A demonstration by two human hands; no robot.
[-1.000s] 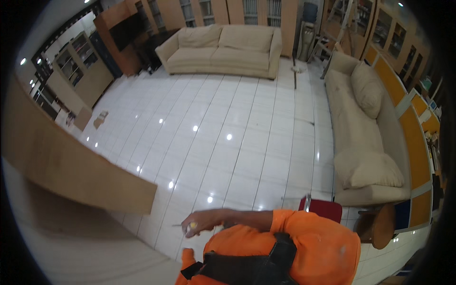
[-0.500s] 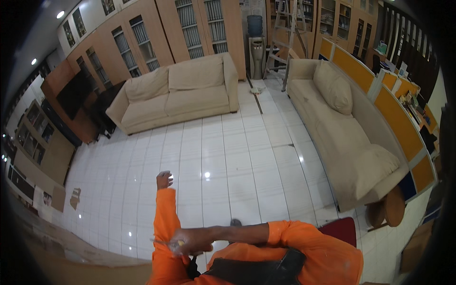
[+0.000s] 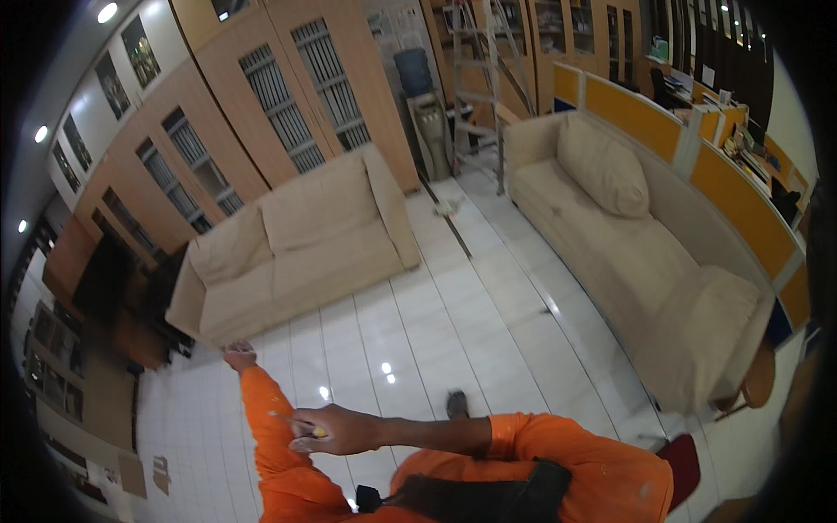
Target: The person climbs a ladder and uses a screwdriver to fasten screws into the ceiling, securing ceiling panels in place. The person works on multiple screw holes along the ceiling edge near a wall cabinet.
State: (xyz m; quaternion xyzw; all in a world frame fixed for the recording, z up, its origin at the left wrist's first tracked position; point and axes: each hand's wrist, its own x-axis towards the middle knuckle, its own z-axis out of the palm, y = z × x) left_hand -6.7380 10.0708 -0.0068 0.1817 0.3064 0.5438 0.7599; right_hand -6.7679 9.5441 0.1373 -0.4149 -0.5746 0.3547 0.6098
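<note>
My left hand (image 3: 240,354) reaches forward at the end of an orange sleeve, its loosely bent fingers apart and nothing visible in them. In the picture it overlaps the front lower edge of the beige two-seat sofa (image 3: 323,261); whether they touch I cannot tell. Bent across my body, my right hand (image 3: 342,431) is closed round a small tool with a yellow handle (image 3: 319,431). A thin, light-coloured end sticks out leftward over my left sleeve. The grip hides most of this tool, so its kind is unclear. Whitish marks show on both hands.
A long beige sofa (image 3: 602,235) runs along orange partition panels (image 3: 632,109) on the right. Behind stand a stepladder (image 3: 475,96), a water dispenser (image 3: 429,131) and tall wooden cabinets (image 3: 261,52). White tiles (image 3: 436,322) cover the floor; a red chair (image 3: 684,471) is at lower right.
My view has turned and shifted, and the two-seat sofa appears larger and nearer. My left arm now reaches farther left and forward. The right hand keeps its hold on the small tool.
</note>
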